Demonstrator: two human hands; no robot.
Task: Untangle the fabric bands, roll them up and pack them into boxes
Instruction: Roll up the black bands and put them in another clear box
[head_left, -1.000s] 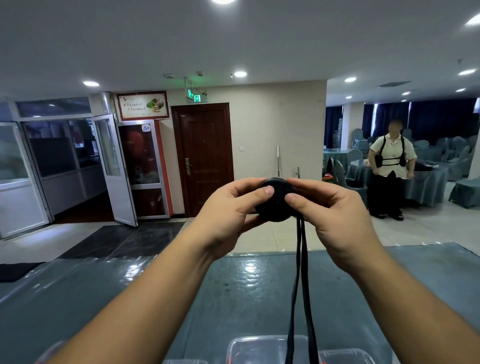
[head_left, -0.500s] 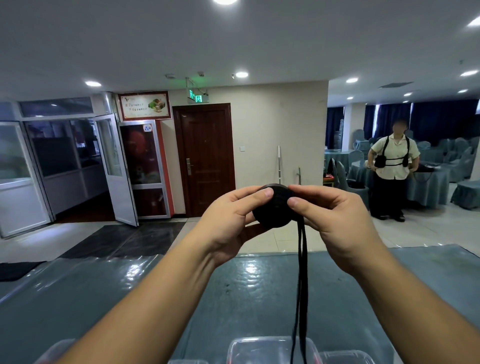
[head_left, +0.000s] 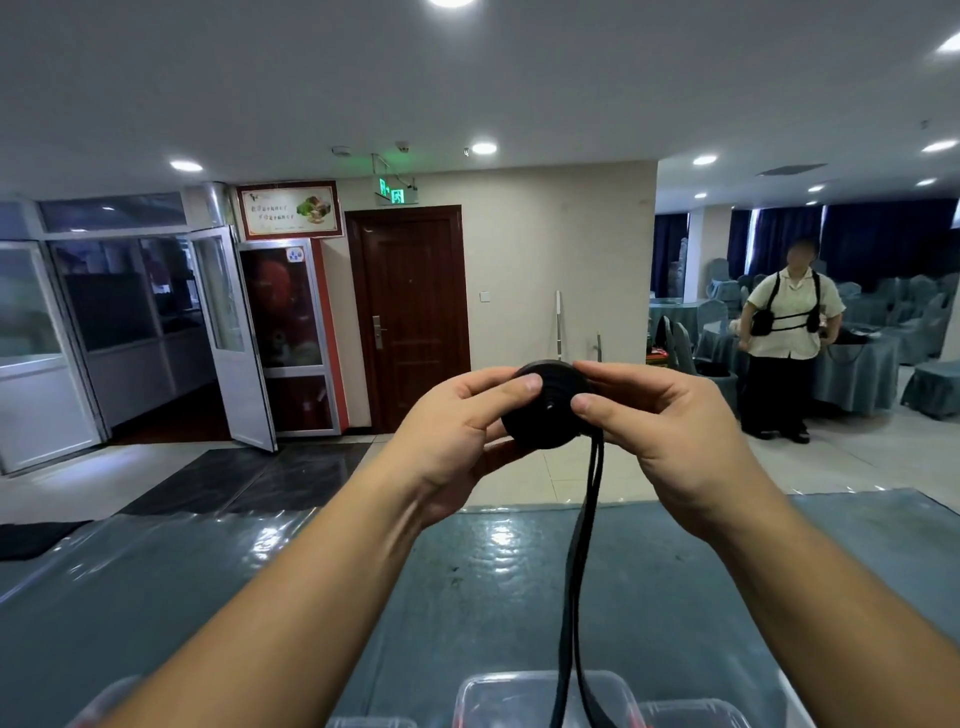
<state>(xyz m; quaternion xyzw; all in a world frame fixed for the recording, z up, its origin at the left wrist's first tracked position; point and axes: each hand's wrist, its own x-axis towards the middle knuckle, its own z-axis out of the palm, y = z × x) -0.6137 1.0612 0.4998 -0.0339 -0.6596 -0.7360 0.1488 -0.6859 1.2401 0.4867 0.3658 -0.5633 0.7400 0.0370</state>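
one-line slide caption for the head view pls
Both hands, left and right, pinch a black band roll above the table, its loose tail hanging toward clear boxes.

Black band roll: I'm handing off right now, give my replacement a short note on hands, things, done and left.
Left hand: pinches the black band roll from its left side.
Right hand: pinches the roll from its right side.
Roll is held up in front, above the table.
Loose tail hangs down in two strands towards the clear boxes at the near edge.
Done: most of the band wound.
Left: wind in the tail, pack the roll into a box.
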